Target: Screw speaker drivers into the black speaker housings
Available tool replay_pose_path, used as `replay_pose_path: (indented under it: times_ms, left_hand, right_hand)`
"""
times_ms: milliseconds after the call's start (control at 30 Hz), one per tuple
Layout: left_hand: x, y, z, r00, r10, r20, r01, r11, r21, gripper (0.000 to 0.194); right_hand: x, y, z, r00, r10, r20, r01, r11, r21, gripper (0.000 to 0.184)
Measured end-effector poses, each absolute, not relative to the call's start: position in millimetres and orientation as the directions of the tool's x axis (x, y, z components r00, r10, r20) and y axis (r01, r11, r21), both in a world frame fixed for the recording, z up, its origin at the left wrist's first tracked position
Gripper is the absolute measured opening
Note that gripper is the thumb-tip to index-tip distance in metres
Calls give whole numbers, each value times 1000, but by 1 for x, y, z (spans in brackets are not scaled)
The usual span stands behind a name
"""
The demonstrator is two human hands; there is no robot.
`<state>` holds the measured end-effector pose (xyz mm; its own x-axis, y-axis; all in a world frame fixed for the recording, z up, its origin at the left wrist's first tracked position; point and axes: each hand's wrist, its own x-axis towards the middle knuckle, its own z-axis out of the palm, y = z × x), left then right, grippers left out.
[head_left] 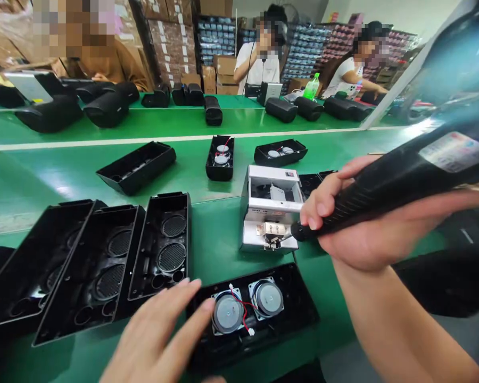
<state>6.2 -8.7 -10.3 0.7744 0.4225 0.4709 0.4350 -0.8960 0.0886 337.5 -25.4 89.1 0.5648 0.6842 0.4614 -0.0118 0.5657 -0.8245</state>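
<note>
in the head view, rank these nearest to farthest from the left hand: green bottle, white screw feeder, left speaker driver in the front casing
From the left hand:
1. Left speaker driver, just right of the fingertips.
2. White screw feeder, beyond the front casing, to the right.
3. Green bottle, far back, right of centre.

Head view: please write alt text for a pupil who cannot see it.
The right hand holds a black electric screwdriver pointed at the front of a white machine. The left hand is by an open black casing holding two grey speakers with red wires. More open casings lie on the green table; three people are beyond.
</note>
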Motion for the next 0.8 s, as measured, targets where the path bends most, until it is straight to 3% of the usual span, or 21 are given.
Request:
replay_pose_path:
  times_ms: [100,233,367,567,800]
  left_hand:
    - [34,-17,-28,852,293,435,306,-951,41,57]
    - [51,-26,-40,719,446,533,370,-895,249,31]
    - [53,-29,-30,685,521,509,406,-853,328,18]
    - [52,-28,-18,714,531,456,380,-841,384,20]
    - [56,-30,-13,703,557,442,406,-825,394,18]
  right_hand:
    - [329,-12,88,545,726,420,-13,508,-862,77]
    - [323,-4,84,519,762,387,6,450,-893,82]
    - [324,-4,77,525,756,391,52,431,-901,75]
    - [322,-2,74,517,698,495,187,472,-862,81]
    - [325,2,70,506,687,522,220,482,-848,83]
